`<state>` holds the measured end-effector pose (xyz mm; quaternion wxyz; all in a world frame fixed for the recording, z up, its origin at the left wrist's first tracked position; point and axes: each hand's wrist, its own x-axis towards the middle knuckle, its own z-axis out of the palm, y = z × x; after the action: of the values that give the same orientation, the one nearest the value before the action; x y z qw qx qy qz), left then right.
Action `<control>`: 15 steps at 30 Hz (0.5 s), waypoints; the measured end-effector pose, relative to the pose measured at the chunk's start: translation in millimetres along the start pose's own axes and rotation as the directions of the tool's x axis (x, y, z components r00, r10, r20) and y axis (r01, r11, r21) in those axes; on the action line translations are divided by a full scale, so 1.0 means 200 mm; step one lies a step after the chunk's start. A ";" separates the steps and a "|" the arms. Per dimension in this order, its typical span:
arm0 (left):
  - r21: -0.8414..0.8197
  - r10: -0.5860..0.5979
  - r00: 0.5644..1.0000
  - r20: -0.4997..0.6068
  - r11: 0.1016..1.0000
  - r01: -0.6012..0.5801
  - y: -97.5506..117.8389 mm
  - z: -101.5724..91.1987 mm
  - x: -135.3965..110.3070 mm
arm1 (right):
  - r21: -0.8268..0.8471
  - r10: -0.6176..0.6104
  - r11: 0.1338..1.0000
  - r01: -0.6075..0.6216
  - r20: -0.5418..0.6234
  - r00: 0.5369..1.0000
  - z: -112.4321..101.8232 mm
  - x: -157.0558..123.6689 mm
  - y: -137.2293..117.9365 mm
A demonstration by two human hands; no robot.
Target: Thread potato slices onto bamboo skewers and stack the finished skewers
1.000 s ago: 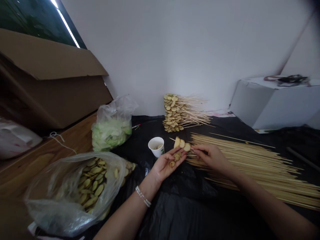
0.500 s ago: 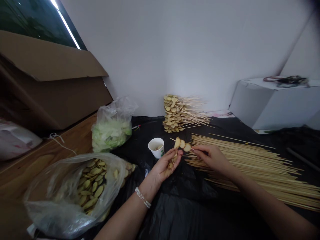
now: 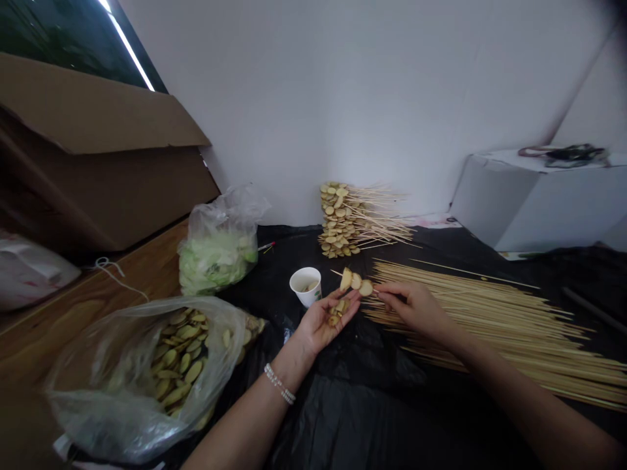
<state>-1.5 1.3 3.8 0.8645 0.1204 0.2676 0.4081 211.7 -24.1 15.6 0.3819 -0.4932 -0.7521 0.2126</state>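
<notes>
My left hand is cupped palm up over the black sheet, holding several small potato slices. My right hand pinches a thin bamboo skewer that carries three slices near its tip, pointing left just above my left fingers. A clear bag of potato slices lies at the lower left. A stack of finished skewers stands against the wall.
A long pile of bare bamboo skewers lies to the right on the black plastic sheet. A white paper cup, a bag of green leaves, a cardboard box and a white box surround the work area.
My left hand's fingers have curled in a little around the slices and the hand sits slightly lower left of the skewer tip. My right hand and the skewer have barely moved.
</notes>
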 end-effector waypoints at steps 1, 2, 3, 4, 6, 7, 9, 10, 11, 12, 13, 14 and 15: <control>0.005 -0.001 0.999 0.033 1.000 0.001 0.00 0.00 0.00 | -0.001 -0.003 1.000 0.003 0.002 1.000 0.00 0.00 0.00; 0.007 -0.004 0.998 0.065 1.000 0.003 0.00 -0.01 0.00 | -0.003 -0.006 1.000 0.006 0.003 1.000 0.00 0.00 0.00; 0.009 -0.007 0.996 0.094 1.000 0.006 0.00 -0.01 0.00 | -0.008 -0.011 1.000 0.011 0.006 1.000 0.00 0.00 0.00; 0.014 -0.009 0.993 0.118 1.000 0.008 0.00 -0.01 -0.01 | -0.013 -0.014 1.000 0.014 0.007 1.000 0.00 0.00 0.00; 0.041 -0.009 0.989 0.145 0.999 0.003 0.00 -0.02 -0.01 | -0.022 -0.017 1.000 0.017 0.006 1.000 0.00 0.00 0.00; 0.061 -0.005 0.989 0.150 0.998 -0.004 0.00 -0.02 -0.01 | -0.028 -0.016 0.999 0.016 0.001 1.000 0.00 0.00 0.00; 0.099 0.001 0.988 0.156 0.995 -0.017 -0.01 -0.02 0.00 | -0.038 -0.011 0.999 0.011 -0.007 1.000 0.00 0.00 0.00; 0.113 0.003 0.987 0.159 0.993 -0.021 -0.01 -0.02 0.00 | -0.039 -0.009 0.999 0.009 -0.006 1.000 0.00 0.00 0.00; 0.122 0.005 0.987 0.164 0.992 -0.025 -0.01 -0.02 0.00 | -0.036 -0.007 0.999 0.007 -0.002 1.000 0.00 0.00 0.00; 0.128 0.007 0.986 0.167 0.991 -0.029 -0.02 -0.02 0.00 | -0.031 -0.004 0.999 0.004 0.001 1.000 0.00 0.00 0.00; 0.132 0.010 0.986 0.169 0.991 -0.032 -0.02 -0.01 0.00 | -0.025 -0.003 1.000 0.003 -0.001 1.000 0.00 0.00 0.00; 0.135 0.012 0.985 0.169 0.990 -0.036 -0.02 -0.01 0.00 | -0.019 -0.003 1.000 0.003 -0.005 1.000 0.00 0.00 0.00; 0.138 0.015 0.986 0.166 0.990 -0.039 -0.02 -0.01 0.00 | -0.016 -0.003 1.000 0.002 -0.012 1.000 0.00 0.00 0.00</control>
<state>-0.8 -1.7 1.0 0.8673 0.2181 0.2218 0.3886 212.4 -24.2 15.3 0.3829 -0.4966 -0.7520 0.2031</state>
